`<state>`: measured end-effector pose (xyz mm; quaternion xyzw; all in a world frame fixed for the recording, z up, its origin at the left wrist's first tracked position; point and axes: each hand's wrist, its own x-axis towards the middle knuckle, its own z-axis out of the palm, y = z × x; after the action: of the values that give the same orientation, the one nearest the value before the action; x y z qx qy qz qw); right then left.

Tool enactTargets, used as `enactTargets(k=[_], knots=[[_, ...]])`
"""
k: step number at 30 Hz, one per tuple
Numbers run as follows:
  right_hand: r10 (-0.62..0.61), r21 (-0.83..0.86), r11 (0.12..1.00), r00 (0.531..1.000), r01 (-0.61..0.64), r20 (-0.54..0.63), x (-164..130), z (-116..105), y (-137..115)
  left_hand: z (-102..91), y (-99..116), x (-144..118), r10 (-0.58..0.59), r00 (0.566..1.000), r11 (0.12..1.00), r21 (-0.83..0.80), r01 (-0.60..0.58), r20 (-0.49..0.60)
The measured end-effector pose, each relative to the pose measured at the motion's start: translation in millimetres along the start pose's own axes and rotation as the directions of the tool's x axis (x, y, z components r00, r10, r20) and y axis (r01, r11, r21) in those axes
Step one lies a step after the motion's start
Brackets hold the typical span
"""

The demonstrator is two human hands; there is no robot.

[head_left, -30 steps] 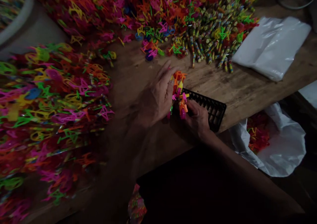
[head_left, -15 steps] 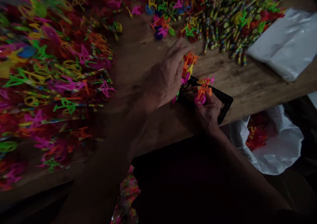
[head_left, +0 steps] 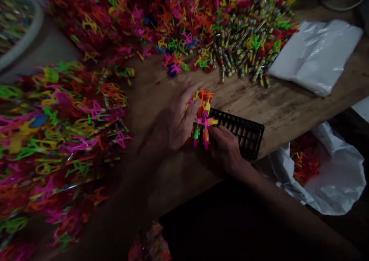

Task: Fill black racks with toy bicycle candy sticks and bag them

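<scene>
A black slotted plastic rack (head_left: 248,132) lies on the wooden table. Small bright plastic toy pieces (head_left: 205,99) stand crowded at its left end. My left hand (head_left: 181,118) curls around their left side, with some pieces between its thumb and long outstretched fingers. From the right, my right hand (head_left: 226,143) reaches over the rack, its fingers closed at a pink, orange and yellow toy piece (head_left: 206,122) beside the others. Its fingertips are partly hidden.
Heaps of colourful toy pieces (head_left: 72,138) cover the left and back. Patterned candy-like tubes (head_left: 230,57) lie behind. A stack of clear plastic bags (head_left: 317,53) is at right. Below the table edge hangs an open white sack (head_left: 340,176) with red pieces. A pale tub (head_left: 37,26) stands far left.
My right hand has brought its toy piece left to the crowded pieces, uncovering more of the rack. My left thumb now lies against the pieces. The camera view has shifted.
</scene>
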<state>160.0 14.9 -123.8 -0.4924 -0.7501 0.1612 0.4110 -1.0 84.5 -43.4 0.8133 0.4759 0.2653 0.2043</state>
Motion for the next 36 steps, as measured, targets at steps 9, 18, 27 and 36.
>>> enactTargets(k=[9,18,27,36], knots=[[-0.03,0.07,0.997,0.999,0.031,-0.018,-8.6,11.0,9.8,-22.5,21.7,1.9,0.388,0.866,0.852,0.236,-0.467,0.314],[-0.02,-0.029,0.999,1.0,0.02,0.006,-6.0,13.6,3.4,-15.0,13.9,15.6,0.47,0.777,0.742,0.289,-0.605,0.419],[0.036,-0.03,0.999,0.999,-0.035,0.034,-4.6,13.0,5.3,-2.5,-8.5,4.5,0.501,0.801,0.761,0.275,-0.588,0.329],[-0.045,0.048,0.998,0.997,0.048,-0.057,-12.6,-27.5,2.8,-18.1,1.6,-5.3,0.395,0.897,0.85,0.292,-0.438,0.198]])
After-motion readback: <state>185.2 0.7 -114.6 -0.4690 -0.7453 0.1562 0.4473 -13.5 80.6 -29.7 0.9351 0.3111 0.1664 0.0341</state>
